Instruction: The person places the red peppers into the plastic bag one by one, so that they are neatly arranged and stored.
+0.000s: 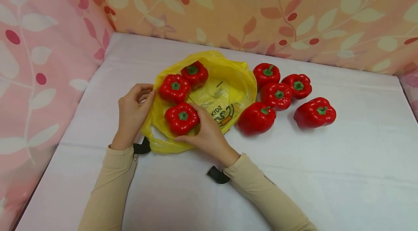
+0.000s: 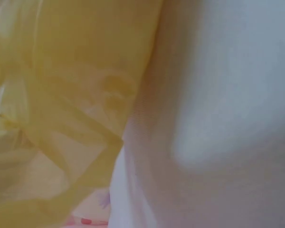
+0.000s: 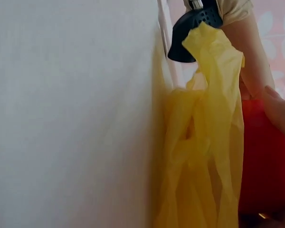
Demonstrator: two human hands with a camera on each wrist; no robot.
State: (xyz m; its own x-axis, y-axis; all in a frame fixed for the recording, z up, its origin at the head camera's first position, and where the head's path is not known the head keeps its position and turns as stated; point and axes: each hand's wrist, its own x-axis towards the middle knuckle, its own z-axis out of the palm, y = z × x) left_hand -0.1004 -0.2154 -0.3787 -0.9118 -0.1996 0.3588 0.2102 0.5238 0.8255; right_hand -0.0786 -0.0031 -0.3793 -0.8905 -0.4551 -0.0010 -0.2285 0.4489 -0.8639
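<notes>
A yellow plastic bag point(image 1: 240, 78) lies on the table with its mouth spread wide, print showing inside. At its left rim, my left hand point(image 1: 130, 109) pinches the plastic between thumb and fingers. My right hand point(image 1: 210, 135) reaches over the near rim and holds a red bell pepper point(image 1: 179, 124) by its sides, green stem up. Two other peppers, a left one point(image 1: 174, 87) and a far one point(image 1: 196, 73), sit inside the bag. The left wrist view has only the bag's side point(image 2: 76, 95) and cloth. In the right wrist view, bag folds point(image 3: 218, 95) partly cover the held pepper point(image 3: 266, 156).
Several more red peppers stand right of the bag: one point(image 1: 256, 118) is beside its rim, another point(image 1: 315, 112) sits farthest right. White cloth point(image 1: 294, 173) covers the table. Leaf-patterned curtains point(image 1: 212, 13) border the back and left.
</notes>
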